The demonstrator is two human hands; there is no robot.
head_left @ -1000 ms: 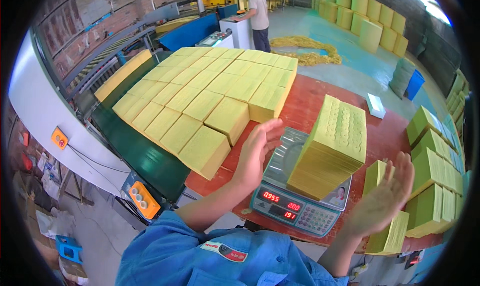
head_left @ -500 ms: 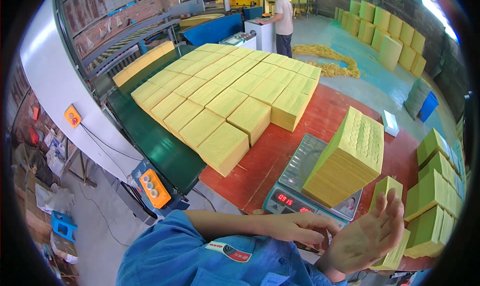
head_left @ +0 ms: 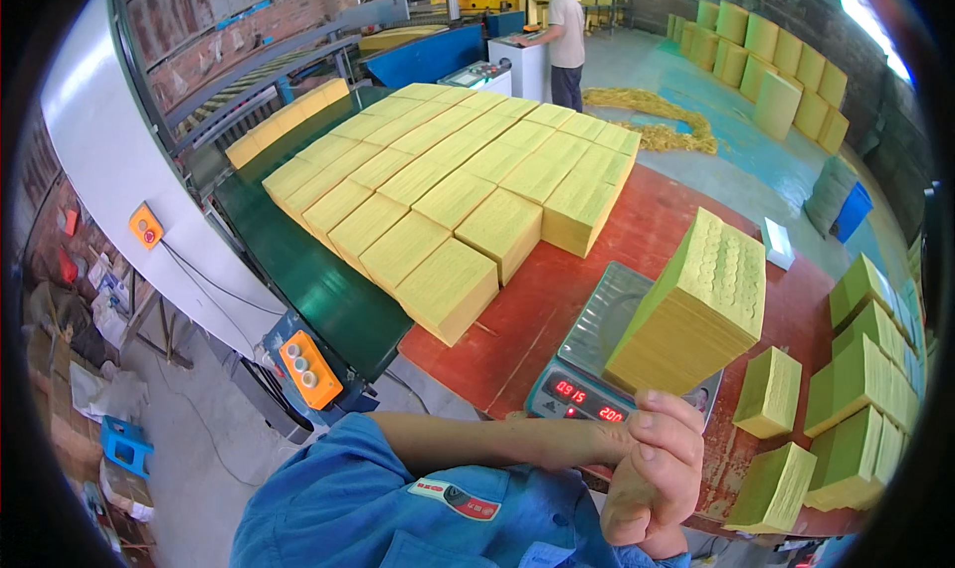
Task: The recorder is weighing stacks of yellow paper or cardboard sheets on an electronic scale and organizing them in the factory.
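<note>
- The person wears a bright blue work shirt [head_left: 398,508] of plain woven cloth, creased across the chest.
- Its sleeve [head_left: 338,459] is short and ends above the elbow, so the forearm is bare.
- A small white patch [head_left: 460,498] with red marks sits on the chest.
- The one hand [head_left: 652,478] in view is bare, without glove, ring or watch.

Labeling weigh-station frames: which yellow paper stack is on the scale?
The tall yellow stack lying tilted on the grey scale, just beyond the hands. All other stacks rest on the red table or green conveyor.
</note>
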